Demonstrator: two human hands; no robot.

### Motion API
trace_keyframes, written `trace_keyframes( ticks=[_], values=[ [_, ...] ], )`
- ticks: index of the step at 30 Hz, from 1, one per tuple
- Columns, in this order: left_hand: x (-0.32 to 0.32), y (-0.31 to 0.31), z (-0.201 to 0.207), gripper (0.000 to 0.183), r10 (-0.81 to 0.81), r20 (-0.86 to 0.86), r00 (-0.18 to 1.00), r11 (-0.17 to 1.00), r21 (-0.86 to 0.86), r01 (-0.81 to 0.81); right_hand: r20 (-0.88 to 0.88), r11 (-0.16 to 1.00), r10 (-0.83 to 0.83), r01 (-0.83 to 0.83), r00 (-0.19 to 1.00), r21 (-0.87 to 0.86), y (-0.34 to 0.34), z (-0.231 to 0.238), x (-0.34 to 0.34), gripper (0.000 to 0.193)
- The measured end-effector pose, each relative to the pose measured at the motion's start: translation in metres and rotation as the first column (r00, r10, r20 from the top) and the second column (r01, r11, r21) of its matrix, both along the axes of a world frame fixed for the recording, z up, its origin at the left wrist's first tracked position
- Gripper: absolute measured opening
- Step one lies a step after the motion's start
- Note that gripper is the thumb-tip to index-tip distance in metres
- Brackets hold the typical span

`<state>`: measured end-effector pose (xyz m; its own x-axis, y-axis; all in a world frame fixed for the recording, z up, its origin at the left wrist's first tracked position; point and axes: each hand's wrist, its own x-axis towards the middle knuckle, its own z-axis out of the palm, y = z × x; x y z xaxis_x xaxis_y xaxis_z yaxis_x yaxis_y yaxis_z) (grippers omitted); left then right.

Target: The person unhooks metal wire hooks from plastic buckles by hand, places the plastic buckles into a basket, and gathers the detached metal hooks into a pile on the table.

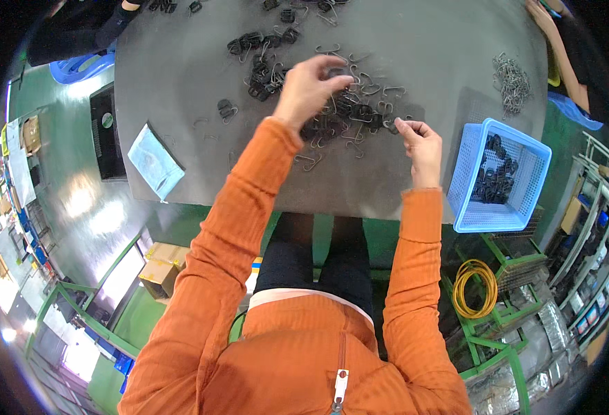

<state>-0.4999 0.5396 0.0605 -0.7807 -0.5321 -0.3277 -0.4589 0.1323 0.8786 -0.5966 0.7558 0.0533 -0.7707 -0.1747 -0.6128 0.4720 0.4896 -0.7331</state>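
Note:
My left hand [311,90] reaches over a loose pile of metal wire hooks [370,88] and small black pieces [361,113]. Its fingers are bent and smeared by motion; something dark shows by the thumb, but I cannot tell whether it is held. At the pile's right side, my right hand [422,149] pinches a small black piece [391,127] between thumb and forefinger. More black pieces with hooks [259,79] lie to the left of the pile, and a single one [226,108] sits apart from them.
A blue plastic basket [456,181] with black pieces inside stands at the grey table's [201,166] right front edge. Behind it lies a heap of metal hooks [512,83]. A light-blue packet [155,160] rests at the left. Other people's arms [567,62] reach in at both far corners.

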Motion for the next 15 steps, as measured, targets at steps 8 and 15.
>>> trace_keyframes(
  ticks=[8,15],
  values=[
    [0.052,-0.015,0.006,0.036,0.090,0.193,0.977,0.849,0.497,-0.176,0.296,0.963,-0.092,0.160,0.951,-0.216,0.040,0.006,-0.011,0.019],
    [0.055,-0.008,0.014,0.034,0.107,0.115,0.988,0.750,0.643,-0.156,0.321,0.958,-0.015,0.105,0.947,-0.265,0.052,0.007,-0.009,0.015]
  ],
)
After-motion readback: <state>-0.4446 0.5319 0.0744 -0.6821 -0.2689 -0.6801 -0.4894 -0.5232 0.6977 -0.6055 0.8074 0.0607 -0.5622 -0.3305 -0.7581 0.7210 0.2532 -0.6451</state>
